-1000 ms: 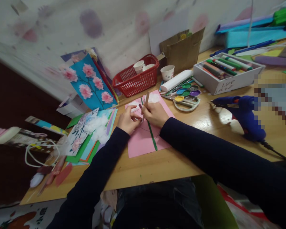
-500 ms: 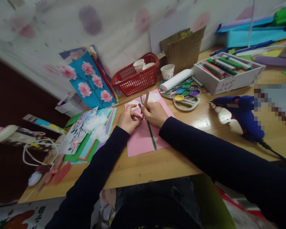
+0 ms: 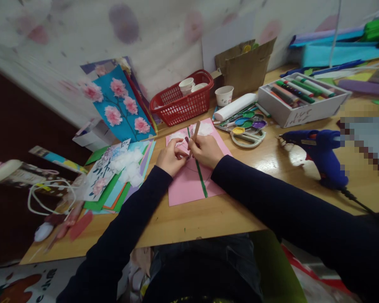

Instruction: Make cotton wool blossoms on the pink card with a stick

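On the table lies a pink sheet of paper with a long green stripe, thin drawn lines and white cotton tufts near its top. My right hand is closed around a slim brown stick, held like a pen, its lower end down at the paper. Against that end, my left hand rests on the sheet with thumb and fingertips brought together. Whatever sits between those fingertips is too small to make out.
Scissors and a paint palette lie right of the paper, and a blue glue gun farther right. Behind stand a red basket, a paper cup and a marker box. Coloured papers with cotton lie left.
The whole view has shifted slightly. Both hands stay in the same place on the pink paper, the brown stick still in my right hand.
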Tool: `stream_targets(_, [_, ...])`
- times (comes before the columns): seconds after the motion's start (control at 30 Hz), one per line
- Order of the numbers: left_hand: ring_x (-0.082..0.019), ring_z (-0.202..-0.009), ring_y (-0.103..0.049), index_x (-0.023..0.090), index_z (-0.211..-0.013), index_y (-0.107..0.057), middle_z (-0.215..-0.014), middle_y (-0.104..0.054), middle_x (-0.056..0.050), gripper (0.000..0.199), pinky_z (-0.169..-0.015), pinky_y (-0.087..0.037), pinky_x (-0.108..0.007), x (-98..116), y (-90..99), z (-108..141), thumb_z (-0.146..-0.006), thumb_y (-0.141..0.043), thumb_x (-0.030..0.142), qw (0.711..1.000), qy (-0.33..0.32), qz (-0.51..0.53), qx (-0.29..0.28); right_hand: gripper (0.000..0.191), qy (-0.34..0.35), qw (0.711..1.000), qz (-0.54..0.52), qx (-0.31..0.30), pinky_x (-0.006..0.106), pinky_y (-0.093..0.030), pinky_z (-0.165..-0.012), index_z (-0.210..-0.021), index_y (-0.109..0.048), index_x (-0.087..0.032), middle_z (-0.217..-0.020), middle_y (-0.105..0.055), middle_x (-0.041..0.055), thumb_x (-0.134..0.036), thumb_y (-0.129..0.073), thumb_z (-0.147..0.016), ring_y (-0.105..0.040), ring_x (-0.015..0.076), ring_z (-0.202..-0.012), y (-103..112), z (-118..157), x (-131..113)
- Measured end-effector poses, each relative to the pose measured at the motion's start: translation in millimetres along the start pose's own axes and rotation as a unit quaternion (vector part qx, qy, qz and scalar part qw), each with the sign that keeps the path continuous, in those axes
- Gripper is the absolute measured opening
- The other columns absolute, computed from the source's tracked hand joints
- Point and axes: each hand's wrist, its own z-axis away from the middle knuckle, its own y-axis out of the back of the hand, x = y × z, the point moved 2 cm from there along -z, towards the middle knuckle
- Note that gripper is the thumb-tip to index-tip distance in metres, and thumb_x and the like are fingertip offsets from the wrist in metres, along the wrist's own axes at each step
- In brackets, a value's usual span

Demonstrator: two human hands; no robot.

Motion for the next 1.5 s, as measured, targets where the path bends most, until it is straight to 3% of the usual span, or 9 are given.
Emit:
stream_targets(0.43, [-0.011,-0.061,-0.061,0.016,-0.109,-0.052,-0.088,-0.069,-0.004,0.047,-0.060,-0.046,-0.022,-0.7,6.3,3.7,-0.063,-0.058,0.007,1.000,-0.005,-0.010,-0.013,0.031,0.006,1.000,0.016,-0.018,0.025,-0.035,-0.059,-0.071,-0.062,-0.013,-0.062,-0.062,0.0062,-0.024,-0.040,-0.090,-0.056,0.0156,-0.059,-6.6,-0.3,2.0])
stream_targets(0.57, [-0.013,-0.064,-0.063,0.017,-0.110,-0.050,-0.082,-0.069,-0.002,0.048,-0.063,-0.047,-0.023,-1.9,6.7,4.8,-0.064,-0.058,0.007,1.000,-0.016,-0.008,-0.024,0.026,0.034,0.999,0.031,-0.024,0.026,-0.036,-0.061,-0.073,-0.061,-0.013,-0.066,-0.063,0.0073,-0.021,-0.041,-0.089,-0.056,0.0164,-0.063,-8.5,0.6,1.0])
stream_targets(0.87, [-0.015,-0.068,-0.066,0.017,-0.109,-0.048,-0.077,-0.069,0.000,0.047,-0.067,-0.049,-0.026,-3.0,5.7,5.7,-0.065,-0.058,0.006,1.000,-0.015,0.000,-0.014,0.025,0.161,0.978,0.079,-0.104,0.026,-0.033,-0.058,-0.080,-0.061,-0.013,-0.065,-0.061,0.0062,-0.020,-0.038,-0.088,-0.053,0.0158,-0.059,-7.2,10.8,-6.2])
stream_targets(1.07, [-0.015,-0.068,-0.066,0.015,-0.111,-0.048,-0.075,-0.071,-0.002,0.049,-0.067,-0.049,-0.025,3.8,7.4,9.0,-0.064,-0.057,0.002,1.000,0.000,0.023,-0.019,0.026,0.045,0.999,-0.010,-0.021,0.025,-0.038,-0.058,-0.073,-0.059,-0.015,-0.059,-0.061,0.0042,-0.023,-0.039,-0.088,-0.056,0.0151,-0.056,-4.1,8.3,2.9])
stream_targets(1.23, [-0.014,-0.066,-0.065,0.016,-0.110,-0.051,-0.076,-0.071,-0.001,0.047,-0.067,-0.049,-0.026,3.4,8.7,10.2,-0.065,-0.058,0.005,0.999,0.003,0.030,-0.013,0.036,-0.062,0.982,-0.161,0.071,0.023,-0.039,-0.048,-0.065,-0.055,-0.016,-0.045,-0.052,-0.0011,-0.036,-0.039,-0.089,-0.051,0.0118,-0.042,-2.1,7.6,10.8])
stream_targets(1.4, [-0.012,-0.072,-0.064,0.016,-0.103,-0.058,-0.087,-0.070,-0.004,0.034,-0.070,-0.049,-0.025,-12.6,17.0,9.0,-0.069,-0.057,0.009,0.998,-0.027,0.056,0.028,0.039,-0.085,0.963,-0.235,0.097,0.022,-0.037,-0.040,-0.066,-0.057,-0.016,-0.045,-0.050,-0.0022,-0.044,-0.042,-0.088,-0.045,0.0094,-0.037,-1.8,5.8,12.3])
stream_targets(1.5, [-0.014,-0.079,-0.063,0.017,-0.097,-0.062,-0.095,-0.068,-0.006,0.025,-0.076,-0.049,-0.030,-23.8,26.7,12.1,-0.073,-0.058,0.016,0.998,-0.036,0.021,0.041,0.035,-0.065,0.962,-0.249,0.093,0.022,-0.041,-0.042,-0.077,-0.062,-0.015,-0.057,-0.058,0.0001,-0.046,-0.047,-0.085,-0.049,0.0091,-0.042,1.8,5.0,5.4])
